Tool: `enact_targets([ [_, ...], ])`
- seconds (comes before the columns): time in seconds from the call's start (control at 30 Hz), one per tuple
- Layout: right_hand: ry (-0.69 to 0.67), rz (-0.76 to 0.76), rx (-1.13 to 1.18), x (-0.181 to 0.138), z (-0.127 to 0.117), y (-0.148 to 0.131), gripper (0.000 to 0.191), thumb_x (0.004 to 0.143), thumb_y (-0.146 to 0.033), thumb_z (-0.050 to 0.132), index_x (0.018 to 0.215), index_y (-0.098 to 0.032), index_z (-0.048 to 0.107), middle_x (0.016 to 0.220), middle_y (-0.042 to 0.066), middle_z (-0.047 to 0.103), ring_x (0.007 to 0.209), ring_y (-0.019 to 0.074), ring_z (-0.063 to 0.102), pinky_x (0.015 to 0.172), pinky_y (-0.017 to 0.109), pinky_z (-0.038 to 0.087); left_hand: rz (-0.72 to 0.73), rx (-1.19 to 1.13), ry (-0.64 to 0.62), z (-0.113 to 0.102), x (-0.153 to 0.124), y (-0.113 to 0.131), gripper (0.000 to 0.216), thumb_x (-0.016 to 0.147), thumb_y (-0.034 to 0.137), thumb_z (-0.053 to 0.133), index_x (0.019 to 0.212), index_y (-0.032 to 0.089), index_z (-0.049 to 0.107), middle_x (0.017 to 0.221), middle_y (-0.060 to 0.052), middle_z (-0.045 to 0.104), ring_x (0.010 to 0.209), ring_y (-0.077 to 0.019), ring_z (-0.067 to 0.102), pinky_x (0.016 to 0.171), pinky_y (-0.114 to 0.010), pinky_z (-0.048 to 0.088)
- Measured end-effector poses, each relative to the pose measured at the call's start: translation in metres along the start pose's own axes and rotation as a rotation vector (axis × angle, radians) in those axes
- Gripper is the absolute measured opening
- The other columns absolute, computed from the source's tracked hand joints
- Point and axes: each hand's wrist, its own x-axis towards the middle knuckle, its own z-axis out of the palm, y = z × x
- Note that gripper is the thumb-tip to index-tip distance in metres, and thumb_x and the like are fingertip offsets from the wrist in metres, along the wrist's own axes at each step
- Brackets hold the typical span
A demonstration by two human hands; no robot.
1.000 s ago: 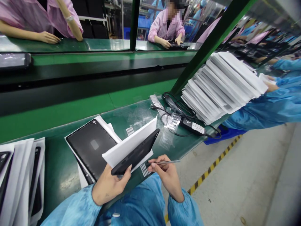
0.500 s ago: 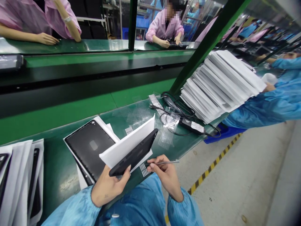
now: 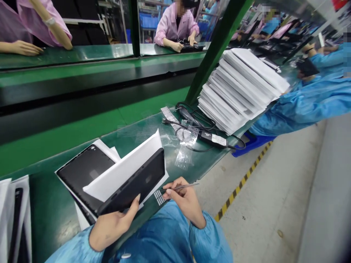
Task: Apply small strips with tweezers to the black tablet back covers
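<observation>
My left hand (image 3: 113, 224) grips the lower left edge of a black tablet back cover (image 3: 142, 179), thumb over its face. The cover is tilted up on its long side, with a white foam sleeve (image 3: 122, 170) behind it. In my right hand (image 3: 186, 202) thin metal tweezers (image 3: 188, 186) are pinched between thumb and fingers, their rear end pointing right. Just left of those fingers lies a small sheet of grey strips (image 3: 158, 197) at the bench edge. Another black cover (image 3: 82, 171) lies on white sleeves to the left, partly hidden by the held sleeve.
Clear liner sheets (image 3: 183, 155), a black power adapter (image 3: 205, 136) with cables, and a tall stack of white sleeves (image 3: 241, 87) occupy the bench's right side. More sleeved covers (image 3: 16, 215) stand at far left. A green post (image 3: 216, 51) rises behind. People work across and at right.
The held cover has swung to show more of its broad face and shifted left with my left hand. The view has turned slightly right. My right hand keeps its pinch on the tweezers.
</observation>
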Motion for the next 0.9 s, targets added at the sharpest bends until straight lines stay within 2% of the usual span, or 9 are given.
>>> enact_targets([
  [0.2,0.050,-0.001,0.043,-0.001,0.000,0.005,0.029,0.071,-0.034,0.075,0.075,-0.020,0.050,0.087,0.002,0.071,0.064,0.0141,0.070,0.065,0.028,0.057,0.045,0.042,-0.041,-0.008,0.010,0.008,0.035,0.083,0.046,0.045,0.093,0.027,0.073,0.042,0.001,0.058,0.055,-0.0200,0.067,0.056,-0.023,0.056],
  [0.4,0.013,0.023,0.040,0.001,0.003,0.004,0.029,0.070,-0.034,0.076,0.074,-0.019,0.051,0.084,0.003,0.072,0.062,0.0134,0.069,0.063,0.026,0.057,0.047,0.028,0.071,-0.015,0.028,0.029,0.029,0.082,0.041,0.052,0.077,0.021,0.073,0.062,0.000,0.070,0.063,-0.0196,0.069,0.065,-0.026,0.058],
  [0.5,0.009,0.015,0.039,0.002,0.001,0.003,0.029,0.070,-0.034,0.076,0.074,-0.019,0.051,0.081,0.003,0.072,0.060,0.0144,0.068,0.061,0.028,0.057,0.059,0.009,0.047,-0.015,0.029,0.034,0.029,0.083,0.038,0.051,0.078,0.020,0.073,0.060,0.000,0.070,0.059,-0.0186,0.068,0.064,-0.026,0.058],
  [0.6,0.026,-0.042,0.028,0.001,-0.005,0.001,0.027,0.073,-0.032,0.074,0.075,-0.019,0.050,0.080,0.003,0.072,0.060,0.0148,0.068,0.061,0.028,0.055,0.076,0.019,0.119,-0.013,0.028,0.035,0.030,0.083,0.037,0.051,0.077,0.018,0.073,0.067,-0.003,0.072,0.066,-0.0215,0.070,0.068,-0.029,0.058],
  [0.73,0.161,-0.160,0.005,0.002,-0.011,-0.001,0.026,0.075,-0.030,0.073,0.078,-0.020,0.048,0.079,0.005,0.073,0.058,0.0156,0.068,0.061,0.028,0.054,0.066,-0.032,0.158,-0.009,0.028,0.036,0.026,0.081,0.035,0.055,0.083,0.015,0.071,0.082,-0.007,0.074,0.081,-0.0231,0.070,0.079,-0.031,0.057],
  [0.9,0.322,-0.231,-0.039,0.009,0.003,0.000,0.026,0.077,-0.031,0.071,0.080,-0.020,0.048,0.073,0.003,0.073,0.059,0.0146,0.068,0.063,0.026,0.053,0.050,-0.128,0.121,-0.010,0.029,0.037,0.025,0.082,0.031,0.056,0.095,0.013,0.068,0.087,-0.007,0.073,0.085,-0.0219,0.068,0.085,-0.032,0.054],
])
